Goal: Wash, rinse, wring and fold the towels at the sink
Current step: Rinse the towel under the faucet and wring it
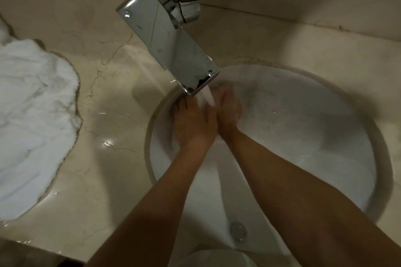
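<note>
White towel heap (32, 119) lies on wet marble counter (104, 180), left of round sink (325, 136), partly cut off. One tap (167, 41) runs water (206, 97) over left hand (193, 125) and right hand (227, 112), touching; motion blur, grip unclear. One drain (237, 230).

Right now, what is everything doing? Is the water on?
Tap: on, water running.
Left hand: under the stream, against the other hand.
Right hand: under the stream, blurred.
Towels: heaped on the wet counter, untouched.
Sink: wet, drain unplugged.
</note>
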A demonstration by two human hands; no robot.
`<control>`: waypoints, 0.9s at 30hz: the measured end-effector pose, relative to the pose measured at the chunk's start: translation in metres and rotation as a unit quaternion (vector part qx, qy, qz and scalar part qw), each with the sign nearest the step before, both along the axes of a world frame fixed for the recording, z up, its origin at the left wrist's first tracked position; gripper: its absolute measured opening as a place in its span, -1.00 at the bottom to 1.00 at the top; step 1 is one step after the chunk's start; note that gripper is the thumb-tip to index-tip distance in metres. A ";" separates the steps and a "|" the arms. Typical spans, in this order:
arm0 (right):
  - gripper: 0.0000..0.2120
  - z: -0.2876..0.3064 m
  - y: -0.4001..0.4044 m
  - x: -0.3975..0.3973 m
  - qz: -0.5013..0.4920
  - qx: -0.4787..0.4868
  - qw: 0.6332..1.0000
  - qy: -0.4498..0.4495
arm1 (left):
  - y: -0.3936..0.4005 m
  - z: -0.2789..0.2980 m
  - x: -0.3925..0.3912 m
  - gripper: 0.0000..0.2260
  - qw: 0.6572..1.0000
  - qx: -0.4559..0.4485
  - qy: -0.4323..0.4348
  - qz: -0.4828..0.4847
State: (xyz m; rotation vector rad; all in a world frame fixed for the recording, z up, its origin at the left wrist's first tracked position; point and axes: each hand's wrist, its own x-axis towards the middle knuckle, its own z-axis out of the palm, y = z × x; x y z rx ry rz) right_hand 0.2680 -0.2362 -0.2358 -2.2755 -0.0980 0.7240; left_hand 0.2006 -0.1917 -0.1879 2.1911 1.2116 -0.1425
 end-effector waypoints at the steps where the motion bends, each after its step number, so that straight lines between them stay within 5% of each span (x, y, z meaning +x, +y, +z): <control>1: -0.70 0.002 0.002 0.002 -0.026 0.024 0.999 0.027 | 0.004 0.005 0.010 -0.38 0.999 -0.003 0.033 0.010; 3: -0.65 0.013 -0.005 0.001 -0.068 0.089 0.993 0.030 | 0.006 0.016 0.018 -0.37 0.998 -0.048 0.027 0.041; 6: -0.91 0.043 -0.039 -0.006 -0.030 0.134 0.991 0.004 | 0.006 0.027 -0.007 -0.65 0.972 -0.153 -0.085 0.156; 8: -0.81 0.061 -0.071 -0.011 -0.025 0.160 0.986 -0.034 | 0.001 0.033 -0.035 -0.70 0.939 -0.196 -0.165 0.228; 12: -0.70 0.088 -0.119 -0.023 -0.033 0.141 0.989 -0.022 | -0.002 0.044 -0.059 -0.80 0.927 -0.269 -0.128 0.230; 15: -0.65 0.112 -0.140 -0.027 -0.074 0.168 0.981 0.071 | -0.001 0.064 -0.066 -0.75 0.888 -0.364 -0.144 0.239; 18: -0.74 0.145 -0.151 -0.018 -0.183 0.280 0.911 0.243 | -0.005 0.076 -0.074 -0.69 0.797 -0.521 -0.160 0.260; 20: -0.86 0.161 -0.155 -0.013 -0.147 0.287 0.895 0.309 | -0.007 0.078 -0.082 -0.64 0.822 -0.501 -0.170 0.210; 24: -0.92 0.178 -0.155 -0.018 -0.021 0.241 0.935 0.258 | -0.019 0.094 -0.096 -0.83 0.910 -0.340 -0.206 0.118; 27: -0.89 0.194 -0.158 -0.023 0.019 0.272 0.937 0.219 | -0.025 0.100 -0.106 -0.81 0.921 -0.316 -0.206 0.100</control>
